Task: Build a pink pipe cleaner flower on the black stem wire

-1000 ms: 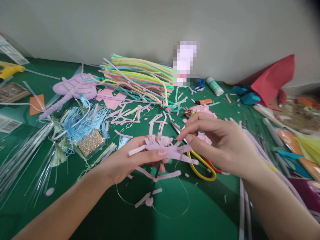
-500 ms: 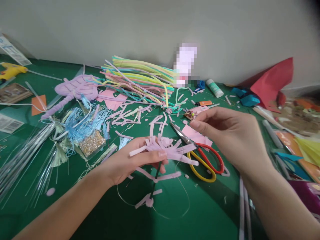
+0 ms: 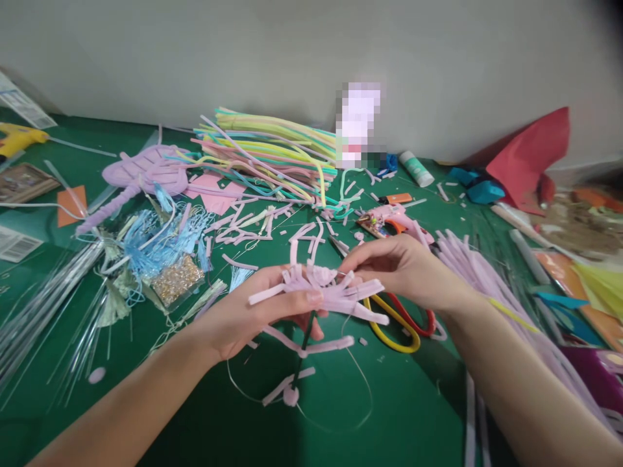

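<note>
My left hand (image 3: 272,305) is closed on a lilac pipe-cleaner piece (image 3: 335,295), its thumb pressed across it. Short cut arms spread out from a small coil on its top. Below the fingers hangs a dark green stem (image 3: 307,331), with lilac crosspieces and a round lilac bead-like end (image 3: 291,395). A thin clear thread (image 3: 368,383) loops beneath. Beside the coil, my right hand (image 3: 389,269) is pinched, fingertips at the piece's right side. A fine pale line shows at those fingertips, too small to name. Partly behind this hand lie red-and-yellow-handled scissors (image 3: 413,337).
A bundle of coloured pipe cleaners (image 3: 272,149) lies at the back. Left are a lilac leaf-shaped piece (image 3: 146,172), blue tassels (image 3: 160,237), a packet of beads (image 3: 176,280) and a yellow glue gun (image 3: 19,139). A pink glue gun (image 3: 389,217) and lilac pipe cleaners (image 3: 487,285) lie right.
My right hand has moved left and down, from apart in the air to the lilac piece, uncovering the pink glue gun and lilac bundle. My left hand keeps its hold.
</note>
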`<move>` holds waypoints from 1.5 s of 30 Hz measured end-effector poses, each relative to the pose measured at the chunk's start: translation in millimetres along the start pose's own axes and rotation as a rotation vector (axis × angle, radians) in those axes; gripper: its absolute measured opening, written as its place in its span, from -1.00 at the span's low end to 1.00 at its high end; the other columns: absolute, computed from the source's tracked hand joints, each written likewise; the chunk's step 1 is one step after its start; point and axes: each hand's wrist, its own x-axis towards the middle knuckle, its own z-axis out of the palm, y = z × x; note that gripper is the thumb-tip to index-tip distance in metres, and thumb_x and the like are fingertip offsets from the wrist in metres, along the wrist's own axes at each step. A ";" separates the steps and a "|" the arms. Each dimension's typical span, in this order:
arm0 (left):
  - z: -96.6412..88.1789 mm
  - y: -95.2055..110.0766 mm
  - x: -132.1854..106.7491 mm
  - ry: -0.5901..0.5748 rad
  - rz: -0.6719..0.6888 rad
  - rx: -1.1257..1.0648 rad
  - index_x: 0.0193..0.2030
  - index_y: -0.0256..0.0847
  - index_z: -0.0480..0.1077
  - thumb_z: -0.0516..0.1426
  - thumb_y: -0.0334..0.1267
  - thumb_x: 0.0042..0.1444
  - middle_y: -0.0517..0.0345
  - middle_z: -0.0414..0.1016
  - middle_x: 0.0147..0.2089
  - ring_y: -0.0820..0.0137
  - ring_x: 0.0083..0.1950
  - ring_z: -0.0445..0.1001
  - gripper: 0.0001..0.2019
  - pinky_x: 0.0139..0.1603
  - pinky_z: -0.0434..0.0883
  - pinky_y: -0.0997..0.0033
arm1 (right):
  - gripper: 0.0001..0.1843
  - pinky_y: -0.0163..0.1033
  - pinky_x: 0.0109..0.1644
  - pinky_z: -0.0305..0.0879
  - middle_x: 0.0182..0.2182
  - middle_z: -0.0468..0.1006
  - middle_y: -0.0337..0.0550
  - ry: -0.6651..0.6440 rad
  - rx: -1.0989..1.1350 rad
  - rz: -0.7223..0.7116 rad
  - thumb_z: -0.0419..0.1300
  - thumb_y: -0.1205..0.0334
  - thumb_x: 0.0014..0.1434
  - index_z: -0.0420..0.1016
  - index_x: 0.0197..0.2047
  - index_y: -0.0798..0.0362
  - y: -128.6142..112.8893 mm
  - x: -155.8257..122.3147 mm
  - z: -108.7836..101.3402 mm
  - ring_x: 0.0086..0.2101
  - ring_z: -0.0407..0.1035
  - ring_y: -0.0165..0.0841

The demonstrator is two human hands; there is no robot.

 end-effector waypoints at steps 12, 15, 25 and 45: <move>1.4 4.2 0.6 0.104 -0.052 0.044 -0.25 -0.24 0.48 0.30 -0.19 0.13 0.18 0.61 -0.36 0.45 -0.37 0.60 -0.82 -0.35 0.50 0.58 | -0.88 -0.36 -0.27 0.49 -0.44 0.65 -0.19 -0.059 0.100 -0.053 0.46 0.27 -0.04 0.65 -0.39 0.05 4.9 1.6 1.9 -0.43 0.53 -0.43; 1.1 3.1 1.1 0.116 -0.052 0.066 -0.24 -0.23 0.49 0.31 -0.14 0.12 0.18 0.61 -0.35 0.43 -0.38 0.60 -0.79 -0.37 0.49 0.57 | -0.85 -0.35 -0.28 0.49 -0.44 0.64 -0.18 -0.054 0.112 -0.044 0.47 0.24 -0.05 0.63 -0.38 0.07 8.6 2.6 2.9 -0.43 0.52 -0.42; 3.2 5.0 2.0 0.124 -0.050 0.073 -0.24 -0.21 0.48 0.32 -0.15 0.10 0.26 0.54 -0.46 0.41 -0.40 0.62 -0.80 -0.45 0.48 0.60 | -0.86 -0.41 -0.36 0.40 -0.46 0.60 -0.26 -0.022 0.170 -0.010 0.46 0.30 -0.05 0.61 -0.39 0.07 11.5 2.9 6.7 -0.48 0.44 -0.51; 2.8 7.3 5.0 0.060 -0.059 0.078 -0.29 -0.24 0.55 0.35 -0.21 0.05 0.16 0.62 -0.36 0.40 -0.36 0.60 -0.83 -0.38 0.50 0.55 | -0.89 -0.45 -0.40 0.35 -0.47 0.58 -0.27 -0.022 0.171 -0.019 0.44 0.33 -0.02 0.61 -0.38 0.07 12.5 2.6 3.7 -0.49 0.41 -0.54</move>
